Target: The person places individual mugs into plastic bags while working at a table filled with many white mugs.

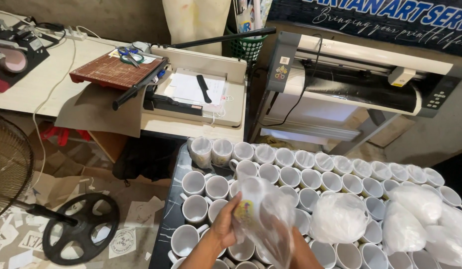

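Observation:
My left hand point(225, 224) grips a white printed mug point(251, 204) that sits inside a clear plastic bag point(270, 224). My right hand point(296, 238) is mostly hidden behind the bag's lower part and holds the plastic there. Both hands hover over a dark table point(172, 211) packed with several rows of white mugs point(289, 175), open side up. Two mugs wrapped in plastic point(211, 151) stand at the table's far left corner.
Crumpled clear bags point(338, 217) lie on the mugs to the right. A paper cutter point(196, 89) and a wooden cutting board with scissors point(116, 69) sit on the bench behind. A wide cutting plotter point(360, 74) stands at the back right. A floor fan point(21, 184) stands on the left amid paper scraps.

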